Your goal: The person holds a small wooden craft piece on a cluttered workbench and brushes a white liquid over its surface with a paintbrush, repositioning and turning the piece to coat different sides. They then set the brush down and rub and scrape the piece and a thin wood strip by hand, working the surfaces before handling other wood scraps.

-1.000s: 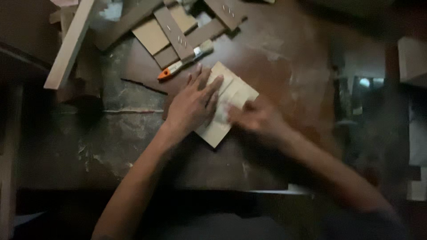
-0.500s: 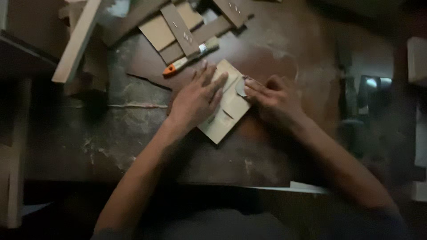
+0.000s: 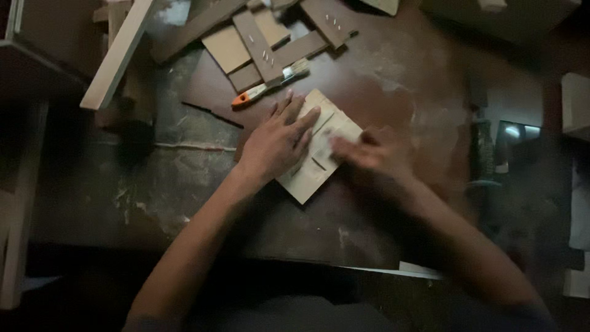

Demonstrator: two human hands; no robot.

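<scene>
Head view looks straight down on a small pale wooden panel (image 3: 316, 147), roughly square and turned like a diamond, lying flat on a dark, stained workbench (image 3: 184, 184). Short dark slots show in its face. The left hand (image 3: 279, 138) lies flat on the panel's left half, palm down, fingers spread and stretched out, pressing rather than gripping. The right hand (image 3: 372, 154) sits on the panel's right edge; it is blurred, so I cannot tell how far its fingers are curled or whether they hold anything. Both forearms run down toward the near edge of the bench. Just beyond the panel lies a brush (image 3: 270, 85) with an orange handle. Farther beyond it is a heap of wooden strips (image 3: 264, 43), and up to the panel's left a long pale plank (image 3: 120, 52) lies slanted.
</scene>
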